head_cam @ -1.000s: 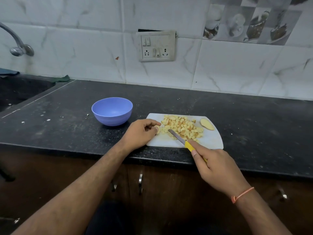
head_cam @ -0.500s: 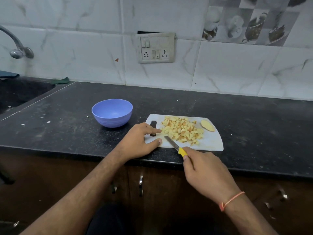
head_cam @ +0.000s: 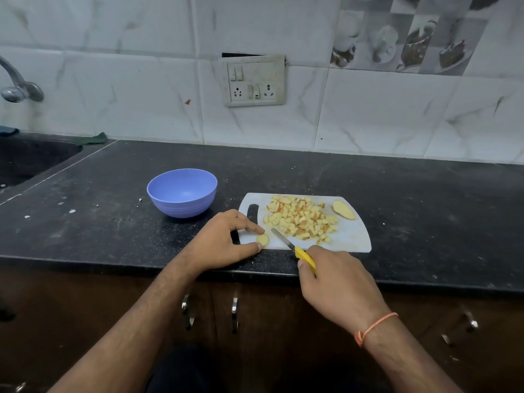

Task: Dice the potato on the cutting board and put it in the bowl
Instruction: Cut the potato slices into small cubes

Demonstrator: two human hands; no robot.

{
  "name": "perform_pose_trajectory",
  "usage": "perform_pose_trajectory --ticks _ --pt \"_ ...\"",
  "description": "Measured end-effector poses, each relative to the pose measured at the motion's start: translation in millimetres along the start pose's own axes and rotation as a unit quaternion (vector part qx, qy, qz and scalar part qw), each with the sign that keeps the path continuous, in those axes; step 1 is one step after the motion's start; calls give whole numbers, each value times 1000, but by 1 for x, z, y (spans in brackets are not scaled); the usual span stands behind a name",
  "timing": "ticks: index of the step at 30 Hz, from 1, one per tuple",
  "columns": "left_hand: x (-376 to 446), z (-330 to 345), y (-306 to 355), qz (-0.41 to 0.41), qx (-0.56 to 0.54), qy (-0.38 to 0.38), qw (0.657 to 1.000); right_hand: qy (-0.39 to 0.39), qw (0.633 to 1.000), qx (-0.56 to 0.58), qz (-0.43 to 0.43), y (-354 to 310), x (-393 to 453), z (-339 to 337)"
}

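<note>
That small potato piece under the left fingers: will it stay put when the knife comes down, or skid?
The small potato piece looks like a rounded end cut, so it may rock on the cutting board. Its cut surface is probably wet and could slip. It seems firm rather than floppy. The left hand pinches it between fingertip and thumb, which should steady it against the knife.
</note>
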State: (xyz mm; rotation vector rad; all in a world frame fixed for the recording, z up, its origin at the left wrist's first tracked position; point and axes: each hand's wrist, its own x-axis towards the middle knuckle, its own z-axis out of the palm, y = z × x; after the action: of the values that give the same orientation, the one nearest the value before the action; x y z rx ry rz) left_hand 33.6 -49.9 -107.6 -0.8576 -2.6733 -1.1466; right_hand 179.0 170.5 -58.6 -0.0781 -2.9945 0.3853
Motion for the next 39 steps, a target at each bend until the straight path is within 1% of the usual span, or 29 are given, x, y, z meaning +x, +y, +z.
perform_pose_trajectory --ticks 6,14,21,27,34,37,39 --pt "4 3 3 -28 1 12 1000 -11 1000 -5 5 -5 2 -2" --pt "5 6 7 -71 -11 41 997 15 999 50 -13 -13 -1 -2" --pt "4 7 5 -87 -18 47 995 24 997 59 -32 -22 -3 -9" --pt "6 8 5 -88 -16 45 995 25 998 42 -34 -27 -2 -7" --pt "8 7 5 -98 -39 38 994 7 999 9 -35 -35 6 -1" --pt "9 5 4 -102 -52 27 993 0 999 5 -33 -38 7 1" --pt "9 7 5 -106 -59 33 992 -4 999 9 -33 -40 7 -1"
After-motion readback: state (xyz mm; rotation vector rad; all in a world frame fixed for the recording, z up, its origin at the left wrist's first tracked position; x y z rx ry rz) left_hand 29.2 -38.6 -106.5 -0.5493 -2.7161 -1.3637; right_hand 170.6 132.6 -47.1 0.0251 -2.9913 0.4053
